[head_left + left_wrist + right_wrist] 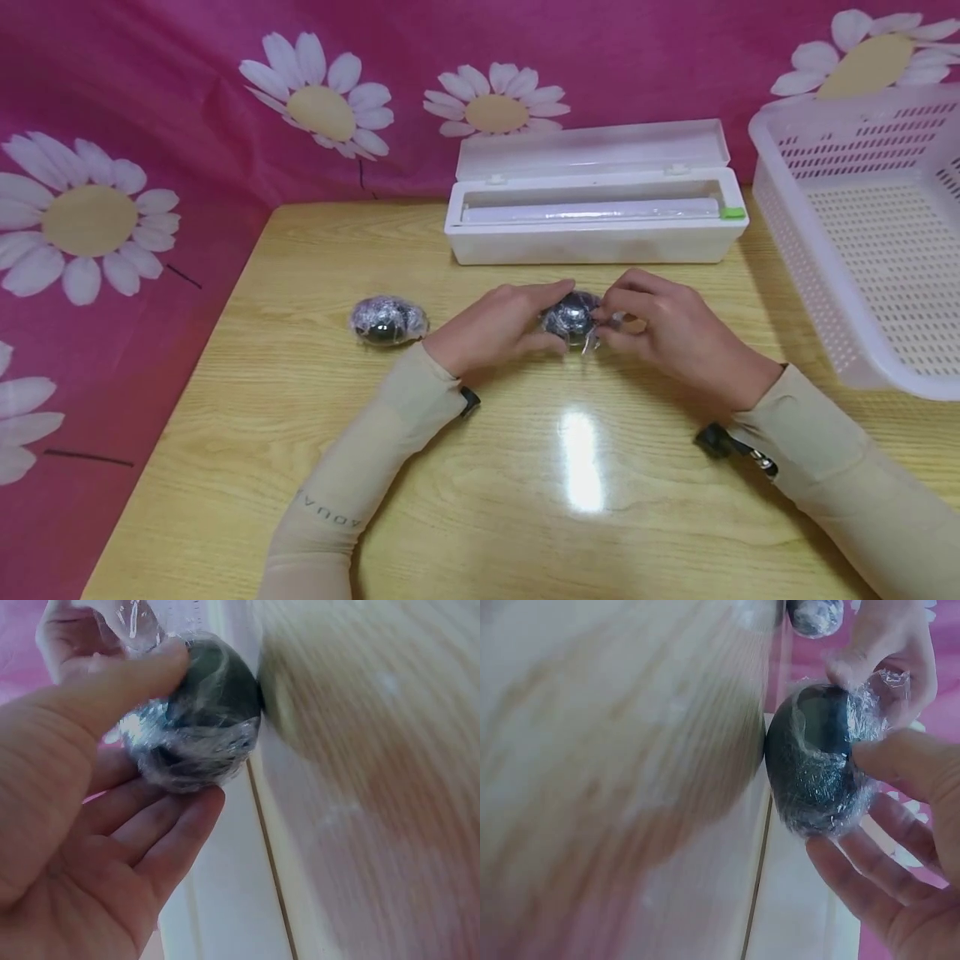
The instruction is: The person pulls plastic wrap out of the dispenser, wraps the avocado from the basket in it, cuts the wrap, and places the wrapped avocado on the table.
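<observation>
A dark, smooth, egg-shaped thing (pixel 573 313) partly covered in crinkled cling film (pixel 829 787) sits on the table between both hands. My left hand (pixel 504 327) holds its left side, thumb and fingers on opposite sides, as the left wrist view also shows. At its right end my right hand (pixel 671 329) pinches loose film between thumb and fingertips. In the right wrist view, the right thumb lies against the wrapped side and other fingers are below it. Left of the left hand lies a second dark, rounded thing (pixel 386 321), wrapped in film.
A white dispenser box (pixel 592 244) stands at the back with its lid raised, a film roll (pixel 592 210) inside and a green slider (pixel 732 213) at its right end. The white perforated basket (pixel 813 275) is at the right. Behind hangs a pink flowered cloth (pixel 202 50).
</observation>
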{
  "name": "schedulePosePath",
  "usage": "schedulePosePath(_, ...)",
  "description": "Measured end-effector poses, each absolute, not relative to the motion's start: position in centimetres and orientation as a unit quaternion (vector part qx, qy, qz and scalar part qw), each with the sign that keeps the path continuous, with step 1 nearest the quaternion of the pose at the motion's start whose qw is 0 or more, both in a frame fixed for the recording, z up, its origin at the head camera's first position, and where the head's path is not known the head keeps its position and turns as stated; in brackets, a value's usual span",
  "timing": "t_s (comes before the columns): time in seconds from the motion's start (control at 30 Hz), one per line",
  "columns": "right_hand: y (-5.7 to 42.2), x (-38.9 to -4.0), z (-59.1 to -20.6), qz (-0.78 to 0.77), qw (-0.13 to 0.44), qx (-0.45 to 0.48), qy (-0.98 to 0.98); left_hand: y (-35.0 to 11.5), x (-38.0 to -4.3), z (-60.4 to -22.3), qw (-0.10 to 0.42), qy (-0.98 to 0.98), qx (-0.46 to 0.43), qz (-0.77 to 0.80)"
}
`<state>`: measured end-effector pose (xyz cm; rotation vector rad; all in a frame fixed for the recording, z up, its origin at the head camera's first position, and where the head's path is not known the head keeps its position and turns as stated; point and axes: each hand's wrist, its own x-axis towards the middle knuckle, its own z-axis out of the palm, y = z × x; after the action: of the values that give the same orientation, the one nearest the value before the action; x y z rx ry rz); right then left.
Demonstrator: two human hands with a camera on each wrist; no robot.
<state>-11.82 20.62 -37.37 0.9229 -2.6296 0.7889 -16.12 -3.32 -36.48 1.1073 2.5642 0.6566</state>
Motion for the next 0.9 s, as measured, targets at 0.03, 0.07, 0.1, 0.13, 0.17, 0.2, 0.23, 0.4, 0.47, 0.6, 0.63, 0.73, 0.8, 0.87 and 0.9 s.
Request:
schedulePosePath(0.03, 20.6, -11.9, -37.3, 0.267, 0.119, 0.316, -0.903, -3.2, -16.2, -36.5, 0.132, 0.887, 0.383, 0.223)
schedulePosePath(0.07, 20.5, -11.9, -37.3, 0.263, 0.115, 0.315, -0.905, -3.1, -16.2, -36.6, 0.129, 0.888, 0.382, 0.219)
schedulePosePath(0.1, 20.4, -12.0, -37.2, 0.256, 0.112, 0.314, -0.907, -3.0, -16.3, -36.7, 0.125, 0.891, 0.381, 0.214)
schedulePosePath(0.13, 20.3, -12.0, -37.1, 0.250, 0.106, 0.311, -0.911, -2.9, -16.3, -36.7, 0.120, 0.893, 0.381, 0.207)
schedulePosePath(0.17, 20.2, -12.1, -37.0, 0.244, 0.100, 0.306, -0.915, -2.8, -16.3, -36.8, 0.117, 0.895, 0.379, 0.203)
schedulePosePath(0.2, 20.0, -12.1, -37.0, 0.240, 0.094, 0.302, -0.918, -2.7, -16.4, -36.9, 0.114, 0.897, 0.377, 0.199)
schedulePosePath(0.23, 19.9, -12.2, -36.9, 0.237, 0.090, 0.298, -0.920, -2.6, -16.4, -37.0, 0.111, 0.899, 0.376, 0.196)
schedulePosePath(0.4, 19.6, -12.7, -36.9, 0.205, 0.084, 0.302, -0.927, -2.3, -16.3, -37.1, 0.090, 0.903, 0.381, 0.175)
schedulePosePath(0.47, 19.5, -12.9, -36.9, 0.188, 0.083, 0.311, -0.928, -2.2, -16.3, -37.1, 0.084, 0.902, 0.388, 0.170)
schedulePosePath(0.6, 19.4, -13.3, -37.0, 0.167, 0.083, 0.321, -0.929, -2.1, -16.2, -37.1, 0.085, 0.899, 0.397, 0.165)
schedulePosePath(0.63, 19.4, -13.4, -37.1, 0.166, 0.084, 0.322, -0.928, -2.0, -16.2, -37.1, 0.086, 0.898, 0.398, 0.164)
schedulePosePath(0.73, 19.3, -13.5, -37.3, 0.165, 0.085, 0.320, -0.929, -1.9, -16.2, -37.1, 0.082, 0.899, 0.400, 0.161)
schedulePosePath(0.8, 19.2, -13.6, -37.3, 0.170, 0.075, 0.311, -0.932, -1.9, -16.2, -37.1, 0.076, 0.897, 0.404, 0.162)
schedulePosePath(0.87, 19.1, -13.7, -37.3, 0.183, 0.056, 0.295, -0.936, -1.8, -16.2, -37.0, 0.074, 0.895, 0.409, 0.162)
schedulePosePath(0.9, 19.0, -13.8, -37.2, 0.191, 0.044, 0.288, -0.937, -1.8, -16.2, -37.0, 0.076, 0.893, 0.412, 0.164)
